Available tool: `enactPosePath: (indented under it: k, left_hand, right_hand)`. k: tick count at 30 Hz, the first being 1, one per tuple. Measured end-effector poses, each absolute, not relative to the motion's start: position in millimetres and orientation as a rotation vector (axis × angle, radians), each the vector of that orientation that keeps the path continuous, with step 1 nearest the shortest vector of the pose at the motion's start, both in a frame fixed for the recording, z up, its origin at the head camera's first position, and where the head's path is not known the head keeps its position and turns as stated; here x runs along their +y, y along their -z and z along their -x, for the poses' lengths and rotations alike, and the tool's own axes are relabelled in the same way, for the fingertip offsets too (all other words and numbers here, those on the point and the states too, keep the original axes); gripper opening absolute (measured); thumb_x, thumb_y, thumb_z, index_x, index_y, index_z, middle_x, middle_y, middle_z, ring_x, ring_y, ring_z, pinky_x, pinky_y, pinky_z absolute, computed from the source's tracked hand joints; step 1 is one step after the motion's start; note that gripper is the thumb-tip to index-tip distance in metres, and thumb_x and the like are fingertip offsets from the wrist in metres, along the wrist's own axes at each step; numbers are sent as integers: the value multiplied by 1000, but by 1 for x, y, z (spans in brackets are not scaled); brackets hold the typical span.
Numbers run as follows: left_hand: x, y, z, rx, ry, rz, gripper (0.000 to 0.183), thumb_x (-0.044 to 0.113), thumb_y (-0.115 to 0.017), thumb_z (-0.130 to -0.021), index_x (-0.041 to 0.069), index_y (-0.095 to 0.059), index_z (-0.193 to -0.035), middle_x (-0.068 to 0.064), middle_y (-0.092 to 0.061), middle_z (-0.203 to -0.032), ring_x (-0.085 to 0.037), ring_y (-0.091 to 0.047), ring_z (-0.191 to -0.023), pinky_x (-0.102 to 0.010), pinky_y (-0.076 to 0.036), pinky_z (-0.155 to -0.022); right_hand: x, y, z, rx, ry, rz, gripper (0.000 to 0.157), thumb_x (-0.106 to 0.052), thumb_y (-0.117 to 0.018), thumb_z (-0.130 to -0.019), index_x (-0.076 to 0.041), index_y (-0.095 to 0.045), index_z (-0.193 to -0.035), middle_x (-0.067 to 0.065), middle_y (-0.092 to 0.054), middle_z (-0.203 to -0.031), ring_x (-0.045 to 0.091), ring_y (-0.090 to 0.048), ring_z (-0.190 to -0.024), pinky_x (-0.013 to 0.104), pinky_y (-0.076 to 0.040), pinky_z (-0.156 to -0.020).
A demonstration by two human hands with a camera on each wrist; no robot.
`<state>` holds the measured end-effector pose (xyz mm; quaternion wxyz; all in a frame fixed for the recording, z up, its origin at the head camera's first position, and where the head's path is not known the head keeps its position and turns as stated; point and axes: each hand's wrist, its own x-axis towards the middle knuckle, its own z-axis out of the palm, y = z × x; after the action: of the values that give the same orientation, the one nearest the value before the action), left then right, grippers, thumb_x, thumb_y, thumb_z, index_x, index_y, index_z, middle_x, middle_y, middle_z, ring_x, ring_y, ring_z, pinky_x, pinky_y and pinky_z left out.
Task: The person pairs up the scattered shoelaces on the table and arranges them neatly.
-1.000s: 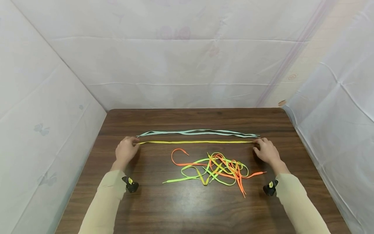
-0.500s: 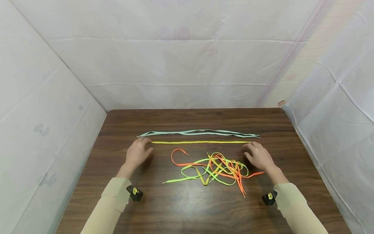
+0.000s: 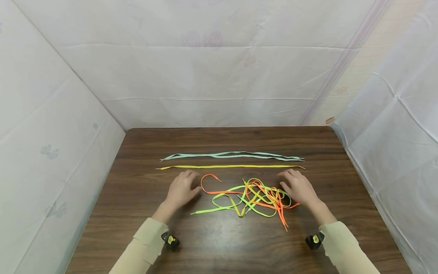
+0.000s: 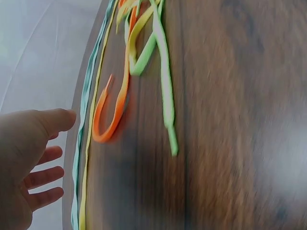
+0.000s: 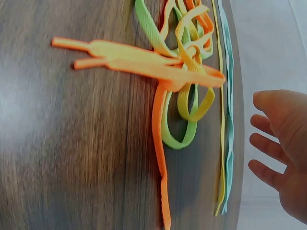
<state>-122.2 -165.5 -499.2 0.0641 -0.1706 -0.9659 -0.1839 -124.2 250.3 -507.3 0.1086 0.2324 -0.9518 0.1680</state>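
Note:
A yellow shoelace [image 3: 219, 166] lies straight across the table, just in front of a pair of light-blue shoelaces [image 3: 195, 155]. Nearer the person is a tangle of orange, yellow and green shoelaces [image 3: 261, 194]. My left hand [image 3: 182, 188] hovers beside the curled end of an orange shoelace [image 4: 115, 120], fingers apart and holding nothing. At the right side of the tangle, my right hand [image 3: 299, 186] is also free, with fingers spread and loosely bent in the right wrist view. It covers the tip of one orange lace in the head view.
The dark wooden table [image 3: 219, 243] meets a white sheet wall [image 3: 219, 83] along its back edge. More white sheeting hangs at left and right. A small black wrist camera [image 3: 170, 240] sits on the left cuff and another camera [image 3: 315, 240] on the right.
Both hands have let go of the yellow shoelace's ends and moved inward and toward the person, the left one farther. The yellow shoelace stays straight on the table.

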Motion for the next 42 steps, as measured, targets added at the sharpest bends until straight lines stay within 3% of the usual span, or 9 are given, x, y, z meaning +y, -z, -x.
enactPosePath:
  k: [9,25,32,38,42]
  left_hand:
    - [-129,504,106,-2849,585,749,36,21,-77,-72,8,-65,-102,-4,-61,-101,-22,-56,-91,-37,-47,-76]
    - [-69,518,80,-2809,533,1002,37,42,-73,-74,15,-68,-99,3,-59,-90,-14,-53,-80,-29,-46,-69]
    - [-52,526,72,-2840,492,1001,37,50,-74,-70,19,-66,-88,5,-59,-90,-13,-53,-80,-30,-46,-73]
    - [-44,529,68,-2829,450,996,31,48,-76,-68,22,-68,-83,7,-56,-85,-12,-53,-81,-30,-45,-76]
    - [-41,531,68,-2804,381,1019,16,38,-74,-73,24,-68,-78,8,-55,-80,-12,-52,-79,-30,-44,-73]
  right_hand:
    - [235,505,118,-2800,-501,-731,26,-14,-71,-79,-12,-65,-105,6,-61,-103,26,-58,-93,45,-47,-73]
    - [212,513,111,-2750,-552,-851,24,-12,-72,-77,-10,-67,-101,5,-62,-100,25,-58,-91,42,-48,-71]
    - [206,518,109,-2736,-535,-881,24,-11,-72,-77,-10,-67,-100,4,-62,-99,23,-59,-89,39,-49,-70]
    - [202,518,106,-2720,-564,-902,22,-12,-72,-77,-10,-67,-99,3,-62,-98,22,-59,-89,38,-49,-70]
    - [199,519,103,-2737,-570,-899,25,-13,-74,-76,-11,-67,-100,3,-61,-100,23,-58,-91,40,-48,-73]
